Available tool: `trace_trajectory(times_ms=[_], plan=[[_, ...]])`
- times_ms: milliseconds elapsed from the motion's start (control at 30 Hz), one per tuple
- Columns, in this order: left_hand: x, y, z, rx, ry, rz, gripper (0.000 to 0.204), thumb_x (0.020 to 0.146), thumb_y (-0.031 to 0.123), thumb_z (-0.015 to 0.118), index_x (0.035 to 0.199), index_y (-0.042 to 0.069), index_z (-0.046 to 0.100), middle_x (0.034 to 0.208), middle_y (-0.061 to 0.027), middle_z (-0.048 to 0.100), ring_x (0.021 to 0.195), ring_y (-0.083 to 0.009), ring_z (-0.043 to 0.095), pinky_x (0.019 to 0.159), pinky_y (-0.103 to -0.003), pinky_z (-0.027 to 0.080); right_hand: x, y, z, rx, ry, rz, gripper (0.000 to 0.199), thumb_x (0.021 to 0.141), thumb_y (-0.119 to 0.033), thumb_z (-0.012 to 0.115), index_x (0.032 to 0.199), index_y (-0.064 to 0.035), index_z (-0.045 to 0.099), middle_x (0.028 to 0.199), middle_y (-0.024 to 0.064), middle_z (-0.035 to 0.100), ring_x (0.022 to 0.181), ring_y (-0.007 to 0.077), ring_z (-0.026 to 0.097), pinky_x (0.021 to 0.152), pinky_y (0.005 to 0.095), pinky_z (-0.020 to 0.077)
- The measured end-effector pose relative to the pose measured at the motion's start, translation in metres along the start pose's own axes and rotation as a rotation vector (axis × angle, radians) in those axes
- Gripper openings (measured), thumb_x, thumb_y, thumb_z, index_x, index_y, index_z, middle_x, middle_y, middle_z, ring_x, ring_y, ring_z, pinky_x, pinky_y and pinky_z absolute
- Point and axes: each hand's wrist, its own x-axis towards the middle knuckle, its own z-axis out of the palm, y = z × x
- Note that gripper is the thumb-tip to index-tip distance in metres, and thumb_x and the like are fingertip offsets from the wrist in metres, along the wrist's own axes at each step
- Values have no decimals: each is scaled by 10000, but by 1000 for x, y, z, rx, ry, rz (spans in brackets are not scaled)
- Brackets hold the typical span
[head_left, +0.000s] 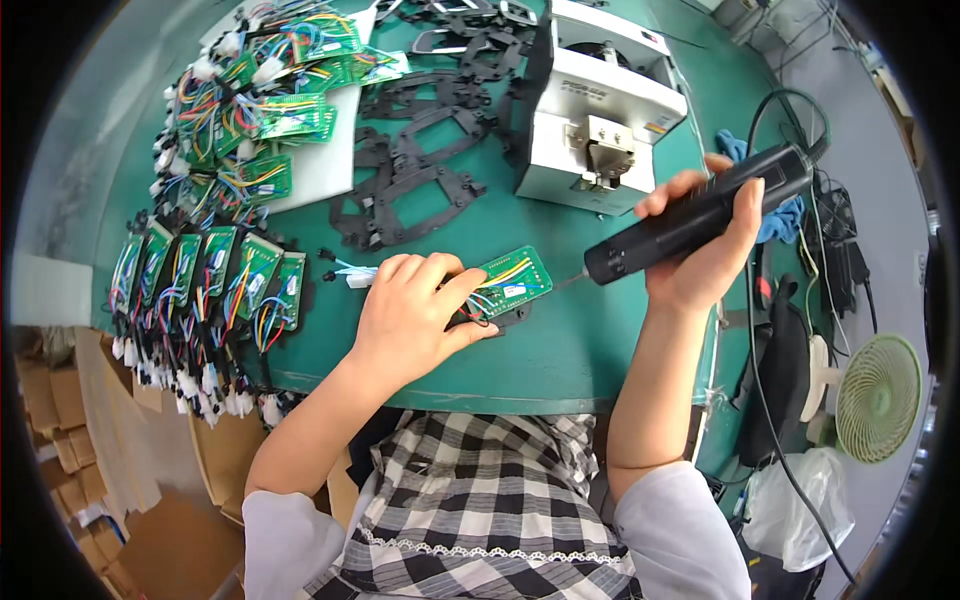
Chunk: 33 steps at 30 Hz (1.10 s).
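My left hand [410,315] is closed on a green circuit board [525,275] with yellow, blue and red wires, just above the table. A dark plastic piece [513,318] shows beneath the board, and white connectors [358,278] stick out on the left of the hand. In my right hand [705,255] is a black corded electric screwdriver [690,222], its fingers wrapped round the body. The thin bit [572,279] points left, close to the board's right edge; whether it touches cannot be made out.
Wired boards lie in a row [205,270] and in a pile [290,115] at left. Black plastic frames [425,190] lie beyond my left hand. A white metal machine [575,150] stands at the back. The screwdriver's cable [755,350], a green fan [878,398] and a blue cloth [782,218] are at right.
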Motion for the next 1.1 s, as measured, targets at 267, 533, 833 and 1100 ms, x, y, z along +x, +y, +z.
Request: trace_trajectory(times_ms=[267,533,833,1100], plan=[[6,8,10,-86,44,68,409,640,246,796,1007,121,665,1006,-19,599,890,-214,560,829,-387,396,46,-42,29,-292,-232,-633,653,893,-527,515,1147,58,375,679,170,583,514,256,578,508,361,501],[1,3,4,-95,116,65,393,566,130,801,920,120,630,1036,-37,573,918,-220,564,829,-391,385,49,-27,50,-373,-195,-688,551,898,-440,564,1025,80,433,594,157,571,443,219,566,416,298,463],[1,0,3,-134,211,9,364,589,147,818,871,89,594,1029,-69,589,935,-274,563,833,-408,419,45,-22,48,-382,-167,-591,512,902,-430,561,1016,58,456,595,155,565,442,224,563,421,316,470],[1,0,0,-151,232,-9,345,589,144,831,836,82,597,1035,-76,607,976,-282,589,899,-442,449,47,-32,50,-371,-106,-682,526,883,-438,593,1002,59,463,595,155,569,442,220,567,417,304,474]])
